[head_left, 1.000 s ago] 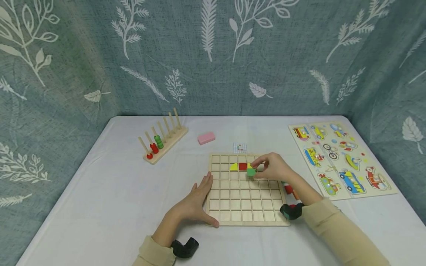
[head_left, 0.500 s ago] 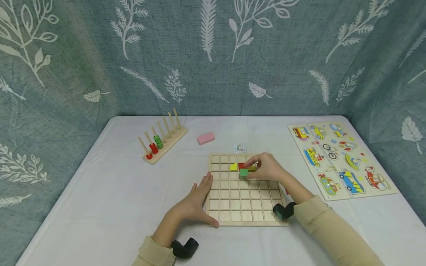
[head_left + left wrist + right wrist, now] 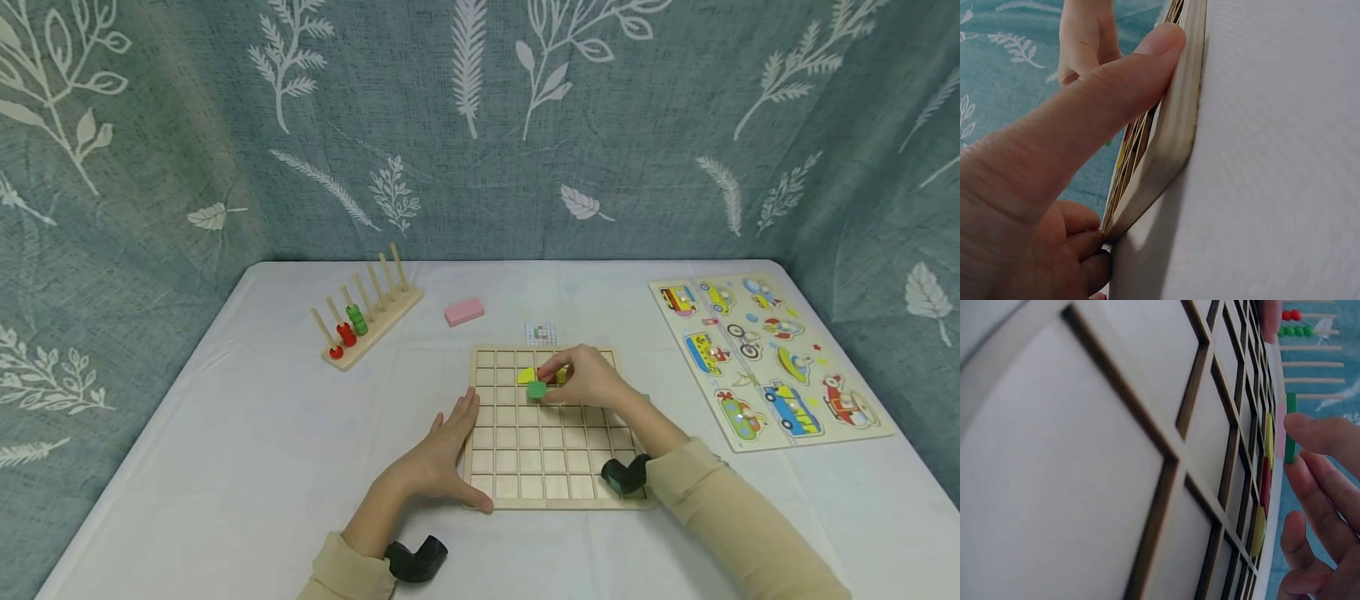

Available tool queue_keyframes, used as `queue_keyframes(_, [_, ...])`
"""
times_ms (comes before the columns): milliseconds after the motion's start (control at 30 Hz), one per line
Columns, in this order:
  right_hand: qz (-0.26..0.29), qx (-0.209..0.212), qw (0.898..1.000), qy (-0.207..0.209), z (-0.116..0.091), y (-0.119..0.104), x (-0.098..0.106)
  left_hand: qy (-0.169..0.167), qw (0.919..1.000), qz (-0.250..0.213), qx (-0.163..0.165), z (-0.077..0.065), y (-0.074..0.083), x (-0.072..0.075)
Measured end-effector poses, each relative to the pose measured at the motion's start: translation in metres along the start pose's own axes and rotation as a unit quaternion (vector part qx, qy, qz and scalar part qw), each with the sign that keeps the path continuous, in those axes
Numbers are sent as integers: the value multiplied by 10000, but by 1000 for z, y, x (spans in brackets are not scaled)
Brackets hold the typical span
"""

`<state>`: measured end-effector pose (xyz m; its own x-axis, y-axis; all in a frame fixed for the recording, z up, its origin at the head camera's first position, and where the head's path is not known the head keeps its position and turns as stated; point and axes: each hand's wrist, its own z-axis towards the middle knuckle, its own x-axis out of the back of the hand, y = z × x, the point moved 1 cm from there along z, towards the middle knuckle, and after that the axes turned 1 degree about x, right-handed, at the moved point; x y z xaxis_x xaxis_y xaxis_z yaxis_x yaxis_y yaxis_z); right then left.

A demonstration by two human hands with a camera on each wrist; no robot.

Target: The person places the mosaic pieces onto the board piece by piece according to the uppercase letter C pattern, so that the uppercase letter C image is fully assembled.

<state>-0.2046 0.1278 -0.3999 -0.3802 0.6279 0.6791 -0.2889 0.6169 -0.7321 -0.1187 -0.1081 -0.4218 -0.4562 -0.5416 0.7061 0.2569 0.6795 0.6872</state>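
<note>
A wooden grid board (image 3: pixel 558 503) lies on the table. My right hand (image 3: pixel 588 385) pinches a thin green square tile (image 3: pixel 536 390) between thumb and fingers over the board's upper part. Behind it, a yellow tile with a slanted side (image 3: pixel 527 376) sits in the grid, and another yellow piece (image 3: pixel 562 377) is partly covered by the fingers. Between these two, the red tile (image 3: pixel 1265 486) shows in the right wrist view; the hand hides it from the head. My left hand (image 3: pixel 442 454) rests at the board's left edge, fingers extended along it, thumb on the front corner.
A wooden peg stand (image 3: pixel 386 322) with red and green beads stands back left, beside a pink block (image 3: pixel 464 312). A small printed grid card (image 3: pixel 540 334) lies behind the board. To the right is a vehicle puzzle board (image 3: pixel 738 379). The right forearm covers loose pieces.
My right hand has moved left across the board with the green tile, from in front of the right yellow piece to near the left one. The left hand has stayed still.
</note>
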Motion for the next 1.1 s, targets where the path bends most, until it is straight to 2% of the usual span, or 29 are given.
queue_keyframes(200, [-166,-7,9999,25,3,-4,-4,3,10000,18,-9,0,0,0])
queue_keyframes(767, [-77,-399,9992,-20,8,-6,-12,3,10000,30,-43,0,1,1])
queue_keyframes(1100, [-202,-384,9991,34,8,-8,-11,0,10000,53,-32,0,1,0])
